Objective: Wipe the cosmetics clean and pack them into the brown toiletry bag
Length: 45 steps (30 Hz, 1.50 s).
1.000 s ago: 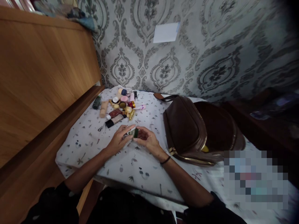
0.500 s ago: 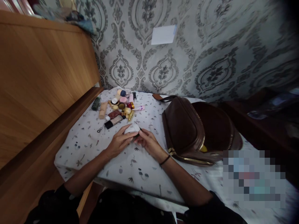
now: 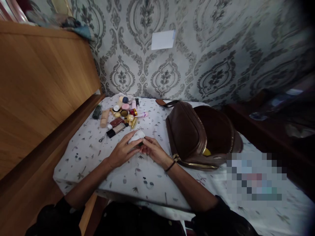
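Observation:
A small white item (image 3: 139, 134), with something dark green at its lower edge, is held between both hands over the patterned cloth (image 3: 110, 177). Around its left side my left hand (image 3: 124, 149) is closed. My right hand (image 3: 153, 149), with a dark band at the wrist, pinches its right, dark edge. Just beyond the hands lies a cluster of cosmetics: a black-capped bottle (image 3: 116, 130), a beige tube (image 3: 104, 118), a dark red bottle (image 3: 116, 122), a gold tube (image 3: 134, 123) and a pink round container (image 3: 125, 106).
An unzipped brown leather bag (image 3: 184, 131) lies right of the hands, with something yellow inside. A wooden cabinet (image 3: 46, 75) borders the left side. White paper (image 3: 162, 39) is on the patterned wall behind. A blurred-out patch covers the lower right.
The view has shifted slightly, moving the bag and cosmetics leftward in the picture. The white item has turned a little in my hands, showing more of its top and the dark green part.

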Each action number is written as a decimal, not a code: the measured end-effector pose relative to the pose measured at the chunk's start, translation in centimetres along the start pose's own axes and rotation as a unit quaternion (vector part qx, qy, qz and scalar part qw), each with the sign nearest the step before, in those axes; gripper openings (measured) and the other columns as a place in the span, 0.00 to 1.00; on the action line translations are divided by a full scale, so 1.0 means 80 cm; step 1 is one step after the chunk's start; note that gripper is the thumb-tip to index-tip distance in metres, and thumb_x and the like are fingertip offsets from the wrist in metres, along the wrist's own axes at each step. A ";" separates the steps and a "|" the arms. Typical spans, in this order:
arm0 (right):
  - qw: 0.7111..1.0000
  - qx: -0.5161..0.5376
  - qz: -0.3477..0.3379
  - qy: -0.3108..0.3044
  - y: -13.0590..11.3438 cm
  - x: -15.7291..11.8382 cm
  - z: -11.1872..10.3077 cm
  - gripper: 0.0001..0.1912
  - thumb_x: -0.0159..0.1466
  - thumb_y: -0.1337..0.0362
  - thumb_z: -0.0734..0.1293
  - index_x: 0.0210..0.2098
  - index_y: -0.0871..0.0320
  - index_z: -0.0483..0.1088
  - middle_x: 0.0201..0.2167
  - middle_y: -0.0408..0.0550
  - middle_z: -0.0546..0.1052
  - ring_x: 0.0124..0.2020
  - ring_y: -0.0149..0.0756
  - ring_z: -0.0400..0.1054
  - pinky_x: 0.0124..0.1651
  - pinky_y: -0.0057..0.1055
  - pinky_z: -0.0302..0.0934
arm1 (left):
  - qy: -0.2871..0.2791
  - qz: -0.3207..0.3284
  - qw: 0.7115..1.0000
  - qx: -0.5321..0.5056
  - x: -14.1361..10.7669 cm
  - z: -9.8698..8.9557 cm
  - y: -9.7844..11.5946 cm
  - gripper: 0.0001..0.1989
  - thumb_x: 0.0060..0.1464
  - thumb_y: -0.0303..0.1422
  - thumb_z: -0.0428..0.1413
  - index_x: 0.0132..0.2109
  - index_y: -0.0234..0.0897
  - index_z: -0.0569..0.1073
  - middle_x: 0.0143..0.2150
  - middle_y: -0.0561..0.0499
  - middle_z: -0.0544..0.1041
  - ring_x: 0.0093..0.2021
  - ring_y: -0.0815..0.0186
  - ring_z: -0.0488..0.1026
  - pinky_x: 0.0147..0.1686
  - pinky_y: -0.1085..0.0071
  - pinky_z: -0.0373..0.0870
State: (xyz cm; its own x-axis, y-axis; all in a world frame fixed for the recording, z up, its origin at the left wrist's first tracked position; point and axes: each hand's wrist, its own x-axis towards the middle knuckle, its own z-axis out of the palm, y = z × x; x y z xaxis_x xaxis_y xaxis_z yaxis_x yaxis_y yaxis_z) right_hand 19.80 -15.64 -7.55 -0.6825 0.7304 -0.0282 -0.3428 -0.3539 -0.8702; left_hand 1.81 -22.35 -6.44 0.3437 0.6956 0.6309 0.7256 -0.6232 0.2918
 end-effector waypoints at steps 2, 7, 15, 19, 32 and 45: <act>0.999 -0.039 -0.016 -0.004 0.002 0.000 -0.001 0.23 0.53 0.50 0.77 0.39 0.60 0.74 0.25 0.42 0.76 0.23 0.27 0.69 0.25 0.22 0.58 | -0.039 -0.039 0.998 -0.018 0.005 -0.005 -0.002 0.22 0.64 0.35 0.55 0.63 0.41 0.68 0.66 0.38 0.63 0.67 0.52 0.62 0.63 0.53 0.65; 0.988 -0.132 -0.077 0.004 0.003 -0.002 0.003 0.24 0.50 0.56 0.79 0.44 0.56 0.73 0.30 0.39 0.74 0.28 0.28 0.68 0.32 0.25 0.63 | -0.093 -0.159 0.974 -0.132 0.015 -0.017 -0.005 0.27 0.56 0.36 0.61 0.62 0.40 0.67 0.56 0.42 0.72 0.58 0.54 0.70 0.58 0.55 0.69; 0.915 -0.318 -0.237 0.073 -0.009 -0.009 0.016 0.25 0.54 0.59 0.76 0.50 0.53 0.71 0.44 0.48 0.74 0.40 0.36 0.68 0.38 0.31 0.66 | -0.124 -0.364 0.858 -0.340 0.022 -0.031 0.000 0.25 0.50 0.44 0.62 0.51 0.34 0.70 0.34 0.53 0.74 0.25 0.67 0.70 0.22 0.73 0.68; 0.873 -0.394 -0.260 0.122 -0.018 -0.023 0.010 0.24 0.55 0.62 0.75 0.51 0.53 0.71 0.43 0.49 0.72 0.37 0.35 0.66 0.32 0.28 0.64 | -0.150 -0.268 0.938 -0.162 0.027 -0.054 -0.015 0.26 0.55 0.48 0.58 0.55 0.38 0.70 0.49 0.45 0.77 0.48 0.53 0.75 0.38 0.66 0.74; 0.714 -0.510 -0.433 0.204 -0.149 -0.177 -0.010 0.25 0.61 0.59 0.74 0.56 0.51 0.68 0.41 0.48 0.74 0.37 0.37 0.70 0.40 0.35 0.68 | -0.123 0.102 0.985 0.063 0.124 -0.024 0.080 0.20 0.67 0.40 0.48 0.63 0.43 0.65 0.63 0.42 0.68 0.64 0.53 0.66 0.59 0.55 0.68; 0.629 -0.715 -0.267 0.149 -0.249 -0.174 -0.107 0.20 0.58 0.70 0.73 0.50 0.58 0.72 0.39 0.48 0.73 0.36 0.37 0.69 0.40 0.33 0.62 | -0.131 0.236 0.961 0.069 0.202 0.047 0.121 0.26 0.66 0.36 0.51 0.69 0.43 0.59 0.64 0.42 0.68 0.66 0.50 0.64 0.62 0.50 0.68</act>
State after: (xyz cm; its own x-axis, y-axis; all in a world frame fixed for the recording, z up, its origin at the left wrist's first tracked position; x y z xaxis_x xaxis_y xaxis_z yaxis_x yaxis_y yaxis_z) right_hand 41.63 -13.74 5.98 -0.4925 0.6745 0.5500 0.6038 0.7200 -0.3422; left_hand 16.63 -15.82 3.84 0.7782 0.4254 0.4620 0.5189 -0.8499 -0.0915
